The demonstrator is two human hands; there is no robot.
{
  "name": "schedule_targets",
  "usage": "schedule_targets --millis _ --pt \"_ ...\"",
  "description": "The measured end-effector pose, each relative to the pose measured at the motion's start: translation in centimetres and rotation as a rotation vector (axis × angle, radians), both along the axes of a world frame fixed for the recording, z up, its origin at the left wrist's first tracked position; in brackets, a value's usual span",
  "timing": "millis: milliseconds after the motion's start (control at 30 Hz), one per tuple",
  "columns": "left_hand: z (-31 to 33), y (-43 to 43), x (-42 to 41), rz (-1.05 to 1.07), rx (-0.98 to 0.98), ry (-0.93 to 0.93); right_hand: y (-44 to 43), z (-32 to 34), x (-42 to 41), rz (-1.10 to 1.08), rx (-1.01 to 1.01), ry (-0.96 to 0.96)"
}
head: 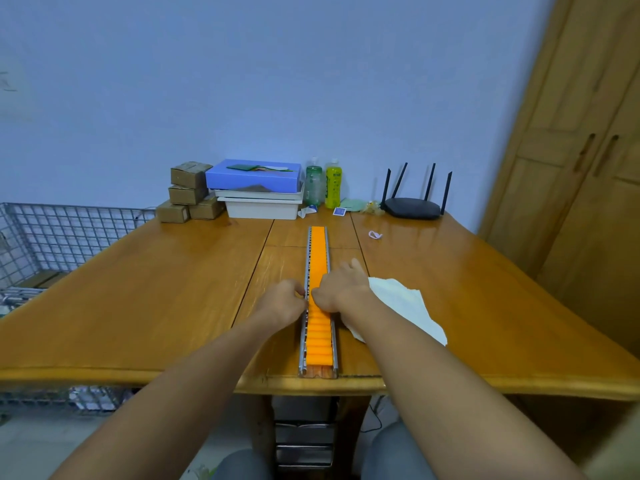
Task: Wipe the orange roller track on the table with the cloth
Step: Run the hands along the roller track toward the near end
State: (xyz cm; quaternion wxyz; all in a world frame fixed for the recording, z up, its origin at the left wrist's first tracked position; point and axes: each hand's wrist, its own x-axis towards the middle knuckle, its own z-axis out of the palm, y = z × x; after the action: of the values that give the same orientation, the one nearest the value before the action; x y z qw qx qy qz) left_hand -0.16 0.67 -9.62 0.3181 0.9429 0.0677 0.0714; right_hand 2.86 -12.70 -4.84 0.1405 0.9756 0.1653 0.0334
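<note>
Head view, and both hands are on the track [318, 258] mid-length. The track runs straight away from the person, its long axis from the table [138, 289] edge toward the router [412, 206] end, near end just at the edge. Left hand [282, 301] is curled against the track's left rail, fingers closed on the metal, it seems. Right hand [341, 285] sits over the orange rollers and right rail, fingers bent down; whether it pinches anything I cannot tell.

The cloth [401, 306] lies flat just right of the track, partly under the right wrist, not gripped as far as I can see. So the right hand is the nearer one to it, a short reach sideways from the track.

My read: wiping hasn't begun. The next move should be the right hand lifting the cloth, the left steadying the rail, strokes running along the track.

Rollers look bright orange and clean, tightly packed between grey metal rails.
</note>
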Motion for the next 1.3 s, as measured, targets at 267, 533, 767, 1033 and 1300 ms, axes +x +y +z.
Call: schedule_targets --millis 267,533,767,1033,1300 --pt "-0.1 -0.6 -4.0 -0.013 -0.029 -0.013 -0.8 -0.4 -3.6 -0.01 0.028 0.008" --pt "0.3 -1.6 -7.9 -0.035 -0.038 -0.018 -1.9 -0.5 -7.3 -0.037 0.095 0.055" --pt "0.5 -2.6 -10.8 -0.02 -0.018 -0.038 -2.9 -0.6 -10.6 -0.039 0.136 0.071" --pt "0.8 -3.1 -14.4 -0.024 0.096 -0.044 -4.4 -1.2 -14.1 -0.003 0.192 0.003" --pt "1.0 -3.9 -17.2 -0.046 0.186 -0.068 -5.6 -1.8 -17.2 0.039 0.181 -0.004"
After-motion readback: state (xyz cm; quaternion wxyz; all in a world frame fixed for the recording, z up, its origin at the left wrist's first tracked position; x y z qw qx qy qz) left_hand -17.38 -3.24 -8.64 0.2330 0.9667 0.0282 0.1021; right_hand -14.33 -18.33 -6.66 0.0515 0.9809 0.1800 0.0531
